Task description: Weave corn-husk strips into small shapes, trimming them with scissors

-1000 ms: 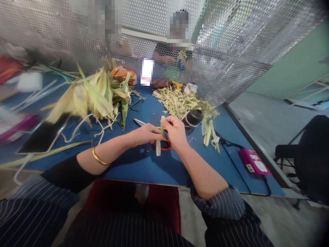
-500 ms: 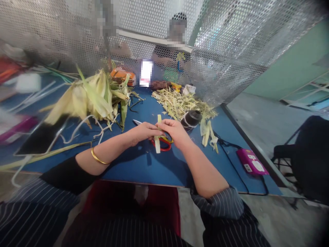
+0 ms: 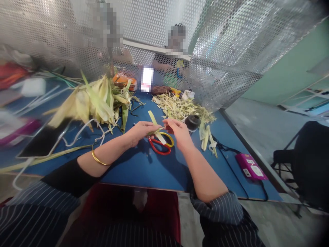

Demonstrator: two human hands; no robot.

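Observation:
A pale corn husk strip point(image 3: 161, 138) is pinched in the fingers of my left hand point(image 3: 142, 133), slanting across above the scissors. Close by on the right, my right hand point(image 3: 179, 132) has its thumb and fingertips closed at a thin end of husk between the hands. Beneath both hands lie scissors point(image 3: 159, 153) with one red and one yellow handle loop; the blades are mostly covered by my left hand. A dark cone of thread point(image 3: 192, 122) stands just beyond my right hand.
Whole corn husks point(image 3: 96, 99) are heaped at back left, shredded husk point(image 3: 177, 106) at back centre. A phone point(image 3: 147, 79) stands behind. Left lie a black tablet point(image 3: 45, 137) and white cable point(image 3: 74, 140); right, loose husks point(image 3: 205, 137) and a magenta pack point(image 3: 250, 166). Perforated sheeting point(image 3: 154, 31) hangs behind.
The husk strip has turned from nearly upright to a slant, its lower end swinging right. My right fingers have shifted slightly away from my left, and more of the scissor handles shows.

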